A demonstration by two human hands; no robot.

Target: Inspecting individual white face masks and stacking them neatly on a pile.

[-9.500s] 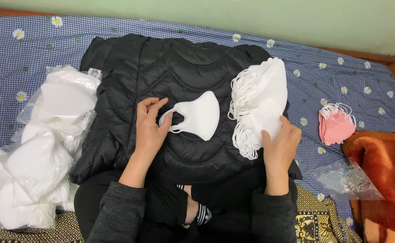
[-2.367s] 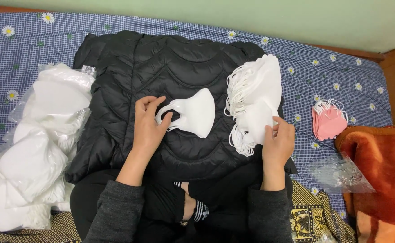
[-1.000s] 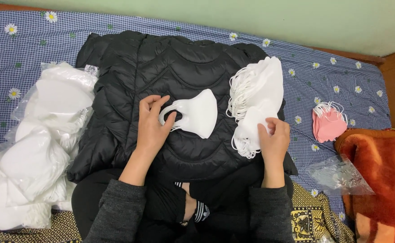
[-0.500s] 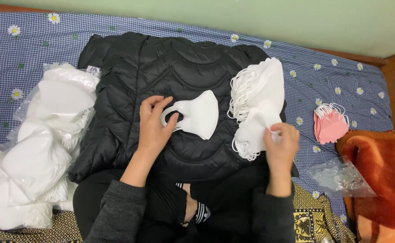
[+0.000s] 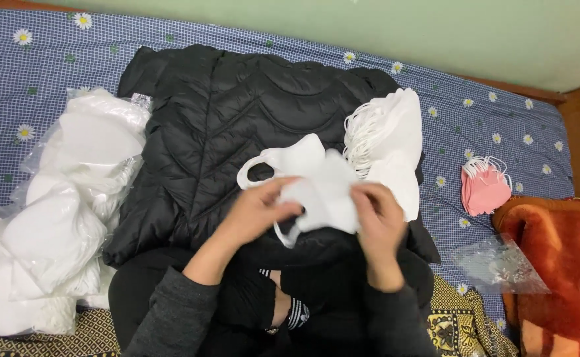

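A black quilted jacket [image 5: 224,125] lies spread over my lap and the bed. Both hands hold white face masks [image 5: 320,188] above its lower middle. My left hand [image 5: 257,211] pinches them from the left, near an ear loop. My right hand [image 5: 379,225] grips them from the right. A stack of white masks [image 5: 389,139] with loops facing left lies on the jacket just right of my hands.
Clear bags of white masks [image 5: 65,205] are piled at the left on the blue daisy-print sheet [image 5: 12,73]. A small stack of pink masks [image 5: 485,188] lies at the right, with an empty clear bag [image 5: 498,264] and an orange blanket [image 5: 561,264] nearby.
My right hand has left the white stack with a mask and met my left hand. The single mask is now lifted off the jacket, held between both hands.
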